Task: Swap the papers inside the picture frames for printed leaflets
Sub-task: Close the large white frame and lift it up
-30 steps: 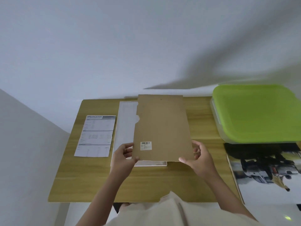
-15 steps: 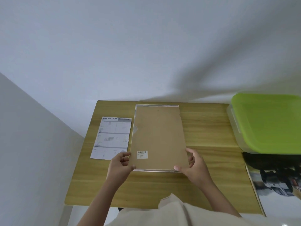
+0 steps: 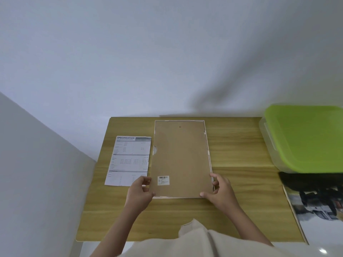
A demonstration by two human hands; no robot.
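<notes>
Both hands, left point(image 3: 139, 191) and right point(image 3: 220, 191), pinching backing board point(image 3: 181, 160) at 6 o'clock; barcode sticker point(image 3: 163, 180) unreadable; "SPECIFICATION" sheet point(image 3: 130, 160) at 9.

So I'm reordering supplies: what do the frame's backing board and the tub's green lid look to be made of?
The backing board looks like brown fibreboard or thick card: matte, uniformly tan, thin, with a chipped notch on its left edge and a barcode sticker. The green lid looks like moulded plastic: smooth, faintly glossy, with rounded corners, on a translucent tub that is likely plastic too.
</notes>
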